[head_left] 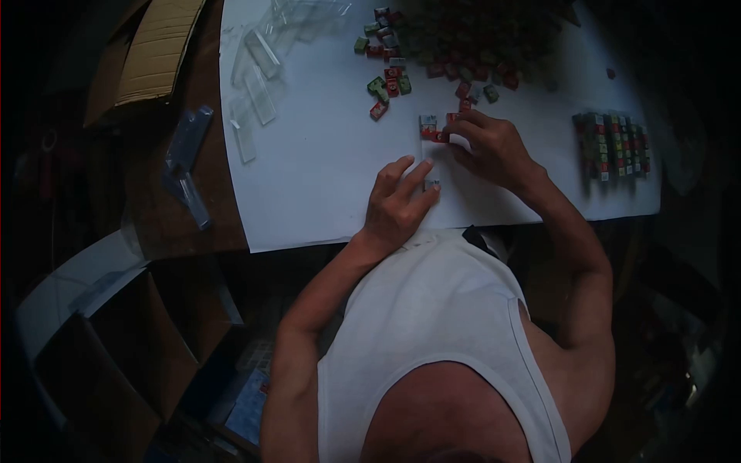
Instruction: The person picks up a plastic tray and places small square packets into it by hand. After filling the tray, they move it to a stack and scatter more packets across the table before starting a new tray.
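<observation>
My left hand (395,204) rests on the white sheet near its front edge, fingers bent around the near end of a narrow clear plastic case (424,150). A small silver-grey box (431,185) shows between its fingertips and thumb. At the case's far end are another small grey-and-white box (428,120) and red ones. My right hand (494,147) is closed in a pinch on a small red box (441,136) there. Its fingers partly hide another red piece (453,118) just beyond.
A large heap of small red and green boxes (478,38) lies at the back. Filled rows of boxes (614,147) stand at right. Empty clear cases (261,92) lie at left, more plastic pieces (187,147) on the brown wood, and cardboard (158,50) beyond.
</observation>
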`<state>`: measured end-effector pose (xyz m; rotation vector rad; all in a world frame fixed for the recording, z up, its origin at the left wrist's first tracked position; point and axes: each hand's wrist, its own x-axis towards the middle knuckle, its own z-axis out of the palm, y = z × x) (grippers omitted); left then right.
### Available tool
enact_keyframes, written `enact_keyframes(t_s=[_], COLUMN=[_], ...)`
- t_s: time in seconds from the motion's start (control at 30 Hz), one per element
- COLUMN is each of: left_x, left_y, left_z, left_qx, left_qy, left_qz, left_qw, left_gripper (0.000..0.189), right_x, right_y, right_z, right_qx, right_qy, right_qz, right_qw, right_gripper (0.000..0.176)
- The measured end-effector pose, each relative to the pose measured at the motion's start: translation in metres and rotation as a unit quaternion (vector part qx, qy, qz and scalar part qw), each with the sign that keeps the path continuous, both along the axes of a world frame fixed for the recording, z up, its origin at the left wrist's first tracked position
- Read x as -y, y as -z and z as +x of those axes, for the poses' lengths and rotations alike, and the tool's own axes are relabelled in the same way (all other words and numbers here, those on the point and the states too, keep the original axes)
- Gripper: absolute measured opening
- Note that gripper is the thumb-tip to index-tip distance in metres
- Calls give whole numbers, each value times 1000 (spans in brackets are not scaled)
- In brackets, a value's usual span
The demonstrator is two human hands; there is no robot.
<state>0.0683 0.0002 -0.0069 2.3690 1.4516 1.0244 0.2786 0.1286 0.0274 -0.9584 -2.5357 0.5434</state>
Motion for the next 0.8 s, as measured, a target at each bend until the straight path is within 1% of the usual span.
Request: enact_keyframes(t_s=[0.03,0.1,0.13,0.2,0.33,0.43,0.53,0.6,0.63,0.7,0.73,0.8], left_x=[1,1,0,0,2,-1,-2,-3,-3,-3,-3,-4], left_y=[0,1,2,3,3,2,1,2,2,1,0,0], left_z=[0,0,0,0,0,0,-1,0,0,-1,-1,0], left_qx=[1,-11,-11,-8,-10,-4,2,3,3,4,4,13], left_qy=[0,-2,-1,0,-1,-1,-2,4,3,9,7,18], left_qz=[-2,4,4,-1,-13,-10,-16,-15,-13,-11,-8,-7], left_qw=[1000,1000,1000,1000,1000,1000,1000,1000,1000,1000,1000,1000], left_gripper=[15,14,14,14,14,14,14,15,15,17,17,18], right_x=[7,18,23,28,27,27,29,28,25,12,4,-16], right_y=[1,6,3,-4,6,10,13,14,13,10,9,11], right_z=[-1,-2,-4,-7,-3,-4,-8,-7,-6,-7,-11,-26], right_qx=[1,8,8,-9,-16,-33,-22,-43,-42,-47,-47,-96], right_qy=[0,-18,-18,-5,6,7,-14,-34,-35,-18,-20,87], right_qz=[-2,-53,-54,-126,-124,-127,-118,-153,-151,-184,-182,-123], right_qw=[1000,998,998,992,992,991,993,987,987,982,982,984], right_gripper=[24,20,20,19,20,17,14,12,12,14,14,15])
